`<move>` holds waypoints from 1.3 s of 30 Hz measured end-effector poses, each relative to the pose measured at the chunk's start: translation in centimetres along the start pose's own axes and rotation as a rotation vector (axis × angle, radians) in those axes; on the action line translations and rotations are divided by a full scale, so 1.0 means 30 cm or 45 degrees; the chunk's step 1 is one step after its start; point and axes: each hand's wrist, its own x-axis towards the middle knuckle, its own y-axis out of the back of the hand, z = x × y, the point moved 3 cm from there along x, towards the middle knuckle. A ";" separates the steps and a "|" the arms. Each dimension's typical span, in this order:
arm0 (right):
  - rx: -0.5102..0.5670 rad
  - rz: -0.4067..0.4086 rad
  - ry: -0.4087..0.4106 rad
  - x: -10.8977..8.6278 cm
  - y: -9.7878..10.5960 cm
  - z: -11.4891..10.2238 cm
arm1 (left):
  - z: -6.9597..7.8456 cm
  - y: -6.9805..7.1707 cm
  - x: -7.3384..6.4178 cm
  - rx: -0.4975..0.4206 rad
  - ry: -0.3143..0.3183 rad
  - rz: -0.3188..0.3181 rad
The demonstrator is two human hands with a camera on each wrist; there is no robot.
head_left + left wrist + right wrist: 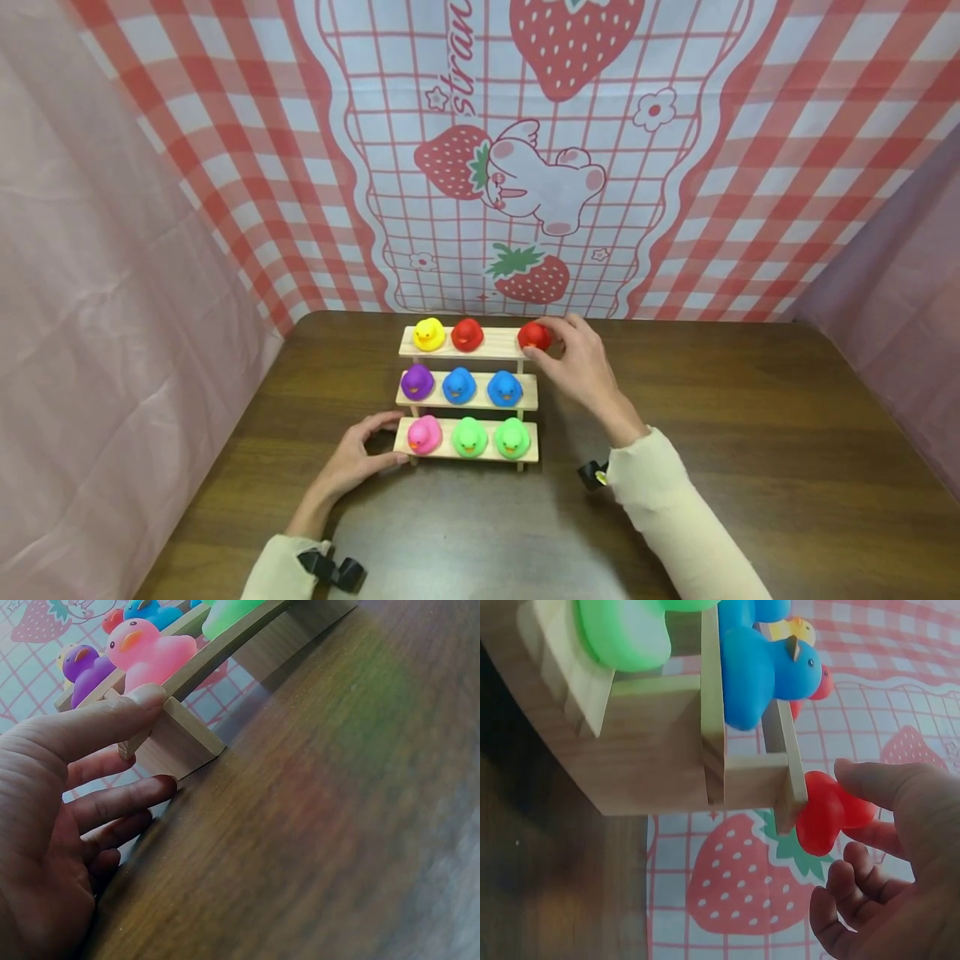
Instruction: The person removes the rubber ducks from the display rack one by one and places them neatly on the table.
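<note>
A three-tier wooden display rack [498, 450] carries rubber ducks, one row per step. My left hand [356, 458] holds the rack at the left end of its lowest step, the thumb [146, 697] on the step's edge beside the pink duck [424, 435]. At the right end of the top step, my right hand [581, 367] pinches a red duck [821, 814] between thumb and forefinger. Another red duck [467, 335] and a yellow duck [429, 334] sit farther left, with a gap between the two red ones.
A purple duck [417, 382] and two blue ducks [505, 388] fill the middle step; two green ducks [512, 438] share the lowest with the pink one. The brown wooden table [720, 417] ends at a strawberry-print cloth [555, 275] behind the rack. Pink curtains [112, 292] hang at both sides.
</note>
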 end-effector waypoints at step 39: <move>-0.034 0.087 -0.092 -0.150 0.106 0.275 | 0.000 -0.002 0.001 0.005 0.058 -0.006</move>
